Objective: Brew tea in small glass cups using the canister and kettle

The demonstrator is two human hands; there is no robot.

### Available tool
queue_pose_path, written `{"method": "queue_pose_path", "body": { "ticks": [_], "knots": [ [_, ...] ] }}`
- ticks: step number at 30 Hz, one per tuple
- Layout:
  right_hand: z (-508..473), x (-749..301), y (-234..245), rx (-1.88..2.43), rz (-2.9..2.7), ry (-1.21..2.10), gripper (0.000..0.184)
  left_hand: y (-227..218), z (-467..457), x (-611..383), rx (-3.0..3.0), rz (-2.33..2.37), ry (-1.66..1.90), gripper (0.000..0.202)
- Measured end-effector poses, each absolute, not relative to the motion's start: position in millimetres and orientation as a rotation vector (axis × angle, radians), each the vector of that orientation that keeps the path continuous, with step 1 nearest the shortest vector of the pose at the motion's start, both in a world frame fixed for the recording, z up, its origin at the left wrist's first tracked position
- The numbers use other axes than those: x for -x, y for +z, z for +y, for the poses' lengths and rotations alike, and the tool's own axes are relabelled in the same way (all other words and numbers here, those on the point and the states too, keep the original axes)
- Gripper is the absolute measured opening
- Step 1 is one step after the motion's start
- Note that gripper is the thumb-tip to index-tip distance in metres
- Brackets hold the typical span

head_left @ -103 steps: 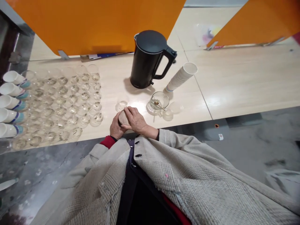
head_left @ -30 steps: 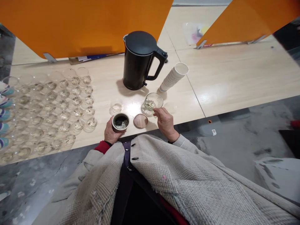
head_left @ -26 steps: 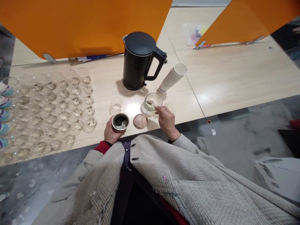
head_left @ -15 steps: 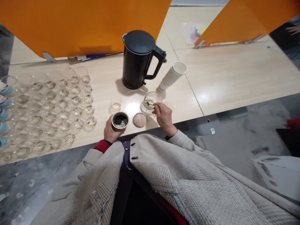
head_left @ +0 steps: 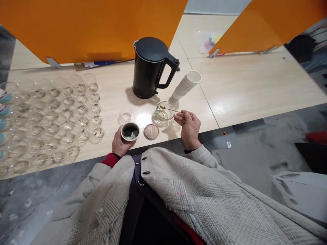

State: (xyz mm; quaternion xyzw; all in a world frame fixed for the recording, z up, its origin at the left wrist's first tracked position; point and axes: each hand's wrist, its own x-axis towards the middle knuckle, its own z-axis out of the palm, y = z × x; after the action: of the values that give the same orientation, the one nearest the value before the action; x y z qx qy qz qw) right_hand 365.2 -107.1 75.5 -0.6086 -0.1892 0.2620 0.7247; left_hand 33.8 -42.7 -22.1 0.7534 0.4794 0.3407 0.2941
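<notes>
My left hand [head_left: 120, 144] is wrapped round a small canister [head_left: 130, 132] with dark, loose bits like tea leaves inside. Between the fingertips of my right hand [head_left: 189, 127] is the handle of a small gold-coloured spoon [head_left: 170, 109]. The spoon's bowl hangs over a ribbed glass bowl [head_left: 155, 119] with a few bits at its bottom. A round wooden lid [head_left: 151, 131] lies just right of the canister. Behind the canister stands a small clear cup [head_left: 125, 116].
Rows of clear cups [head_left: 68, 102] with bits in them fill the table's left side. A black electric kettle [head_left: 149, 69] stands at the back, beside a leaning stack of white paper cups [head_left: 187, 85]. Orange partitions [head_left: 97, 27] rise behind.
My right hand has moved right and drawn the spoon up out of the glass bowl, so its bowl now shows above the rim. My left hand still holds the canister in place.
</notes>
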Motion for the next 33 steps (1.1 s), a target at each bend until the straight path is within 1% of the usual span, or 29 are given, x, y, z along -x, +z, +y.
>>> {"method": "queue_pose_path", "body": {
  "ticks": [5,12,17,23,26,30,33],
  "knots": [
    [-121,-360,90,1.314,-0.552,0.607,0.029,-22,-43,-35,-1.990,1.275,0.916,0.101],
    [-129,-305,124,1.300,-0.819,0.874,0.024,-15,-46,-40,-1.995,1.278,0.890,0.099],
    [-114,-272,117,1.332,-1.134,0.997,0.032,-10,-49,-43,-1.967,1.299,0.863,0.092],
    [-95,-258,100,1.478,-1.599,0.963,0.030,-15,-48,-40,-2.003,1.288,0.833,0.106],
    [-92,-255,93,1.442,-1.557,1.032,0.030,-19,-47,-38,-2.014,1.274,0.829,0.108],
    [-93,-262,93,1.385,-1.202,1.181,0.037,-20,-48,-38,-2.015,1.286,0.827,0.105],
    [-94,-273,104,1.330,-0.999,1.158,0.038,-21,-49,-39,-2.021,1.288,0.841,0.103]
  ]
}}
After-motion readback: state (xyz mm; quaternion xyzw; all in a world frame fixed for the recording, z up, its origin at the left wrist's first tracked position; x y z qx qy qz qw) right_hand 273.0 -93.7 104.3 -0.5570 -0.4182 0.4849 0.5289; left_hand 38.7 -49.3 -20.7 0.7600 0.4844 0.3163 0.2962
